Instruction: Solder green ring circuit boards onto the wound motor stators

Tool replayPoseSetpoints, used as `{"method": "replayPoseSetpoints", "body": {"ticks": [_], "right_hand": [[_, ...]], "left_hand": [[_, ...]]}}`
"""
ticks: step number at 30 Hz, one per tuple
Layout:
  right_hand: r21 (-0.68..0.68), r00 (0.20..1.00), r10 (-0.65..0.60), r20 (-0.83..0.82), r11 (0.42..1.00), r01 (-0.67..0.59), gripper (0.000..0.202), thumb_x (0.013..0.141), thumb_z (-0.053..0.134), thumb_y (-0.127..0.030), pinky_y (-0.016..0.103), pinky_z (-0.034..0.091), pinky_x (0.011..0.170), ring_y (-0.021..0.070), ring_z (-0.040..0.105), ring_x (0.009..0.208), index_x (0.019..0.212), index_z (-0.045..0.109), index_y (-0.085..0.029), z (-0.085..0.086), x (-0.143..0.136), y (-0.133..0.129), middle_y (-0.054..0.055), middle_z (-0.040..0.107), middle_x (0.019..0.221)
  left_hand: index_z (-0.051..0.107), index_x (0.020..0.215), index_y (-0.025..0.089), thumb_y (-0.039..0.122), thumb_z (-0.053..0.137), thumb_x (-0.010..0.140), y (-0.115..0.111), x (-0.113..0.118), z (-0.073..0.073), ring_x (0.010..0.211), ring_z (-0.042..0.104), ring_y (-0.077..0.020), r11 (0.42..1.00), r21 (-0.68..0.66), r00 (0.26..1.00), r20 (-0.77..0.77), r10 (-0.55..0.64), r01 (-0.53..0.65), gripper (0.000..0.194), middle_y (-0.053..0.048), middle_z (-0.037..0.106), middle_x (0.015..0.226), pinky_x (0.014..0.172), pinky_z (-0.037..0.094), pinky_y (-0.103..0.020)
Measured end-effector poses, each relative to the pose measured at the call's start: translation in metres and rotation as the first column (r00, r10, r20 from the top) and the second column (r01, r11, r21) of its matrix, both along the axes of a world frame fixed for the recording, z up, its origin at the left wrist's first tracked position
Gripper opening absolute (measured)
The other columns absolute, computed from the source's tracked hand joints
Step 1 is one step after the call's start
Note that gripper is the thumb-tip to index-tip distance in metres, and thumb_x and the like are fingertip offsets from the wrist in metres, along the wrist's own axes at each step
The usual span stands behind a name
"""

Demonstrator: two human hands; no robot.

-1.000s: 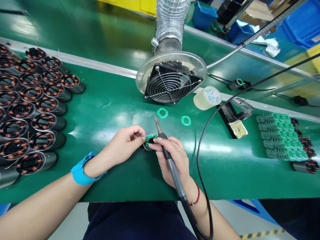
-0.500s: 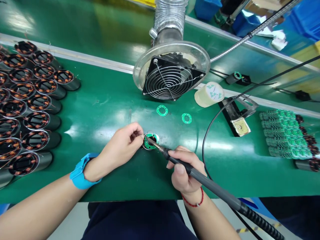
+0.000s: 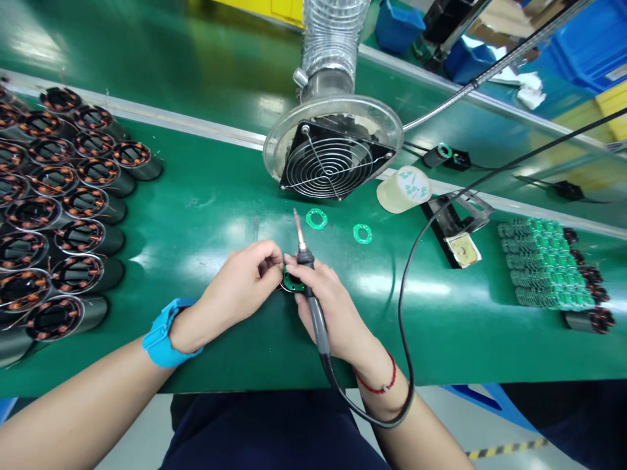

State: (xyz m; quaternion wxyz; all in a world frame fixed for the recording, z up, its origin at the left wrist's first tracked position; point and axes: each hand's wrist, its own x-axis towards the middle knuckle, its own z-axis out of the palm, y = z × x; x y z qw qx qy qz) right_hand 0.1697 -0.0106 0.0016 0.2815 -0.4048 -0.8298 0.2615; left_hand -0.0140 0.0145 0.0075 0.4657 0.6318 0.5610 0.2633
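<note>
A soldering iron (image 3: 316, 313) lies in my right hand (image 3: 336, 310), its bare tip pointing up and away over the table. The thumb and index finger of that hand reach to a round part with a green ring board (image 3: 292, 282), partly hidden under the fingers. At the left edge of this part, my left hand (image 3: 249, 277) is pinched; whatever lies between its fingertips is too small to make out. Two loose green ring boards (image 3: 316, 219) (image 3: 362, 234) lie farther back on the green table.
Rows of dark cylinders with copper windings (image 3: 53, 320) stand at the left. A fan on a duct (image 3: 328, 166) hangs overhead. Behind at right are a cream roll (image 3: 399, 190), an iron stand (image 3: 460, 251) and stacked green boards (image 3: 546, 264). A black cable loops beside my right arm.
My right hand has moved left to the round part. The iron's tip has swung up and away from the board. My left hand stays pinched at the same edge.
</note>
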Motion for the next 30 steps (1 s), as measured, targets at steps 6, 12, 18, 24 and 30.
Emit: {"method": "replayPoseSetpoints", "body": {"ticks": [6,12,18,24,30], "right_hand": [[0.052,0.992,-0.123,0.006,0.991,0.122,0.046,0.090,0.061,-0.018,0.043,0.057,0.084,0.0256,0.065,0.099,0.133,0.046,-0.022,-0.009,0.003,0.002,0.012,0.068,0.116],[0.155,0.993,-0.120,0.000,0.981,0.118,0.047,0.092,0.059,-0.020,0.040,0.057,0.078,0.0248,0.066,0.094,0.136,0.043,-0.023,-0.016,-0.003,0.001,0.012,0.068,0.117],[0.260,0.996,-0.090,0.029,0.962,0.079,0.042,0.093,0.058,-0.026,0.047,0.049,0.095,0.0291,0.060,0.119,0.133,0.044,-0.022,-0.011,-0.006,-0.002,0.013,0.066,0.127],[0.340,0.989,-0.145,0.022,0.932,0.129,0.032,0.091,0.056,-0.013,0.043,0.040,0.102,0.0231,0.064,0.112,0.122,0.053,-0.023,-0.003,-0.006,-0.006,0.004,0.077,0.101],[0.283,0.992,-0.117,-0.043,0.951,0.125,0.029,0.090,0.053,-0.008,0.039,0.044,0.097,0.0187,0.071,0.091,0.115,0.057,-0.023,-0.005,-0.005,-0.006,0.002,0.078,0.093]], "left_hand": [[0.057,0.090,0.020,0.031,0.056,0.087,-0.003,-0.014,-0.003,0.072,0.054,-0.0159,0.973,-0.055,0.973,-0.039,-0.228,0.226,0.011,0.000,0.057,0.081,0.064,0.042,-0.029],[0.057,0.077,0.018,0.014,0.047,0.089,-0.002,-0.012,0.000,0.068,0.048,-0.0128,0.954,0.251,0.986,-0.054,-0.157,0.166,0.017,0.001,0.052,0.074,0.063,0.037,-0.027],[0.065,0.082,0.019,0.016,0.053,0.087,-0.002,-0.006,-0.007,0.065,0.050,-0.0109,0.985,0.109,0.981,0.121,-0.149,0.136,0.014,0.002,0.056,0.076,0.060,0.039,-0.023],[0.061,0.077,0.018,0.022,0.055,0.082,0.000,-0.005,-0.011,0.065,0.051,-0.0112,0.996,-0.018,0.970,0.232,-0.076,0.082,0.009,0.003,0.057,0.073,0.059,0.040,-0.023],[0.055,0.075,0.019,0.026,0.051,0.081,-0.001,-0.006,-0.011,0.063,0.049,-0.0120,0.991,-0.131,0.976,0.220,0.009,0.020,0.010,0.003,0.056,0.068,0.057,0.039,-0.024]]}}
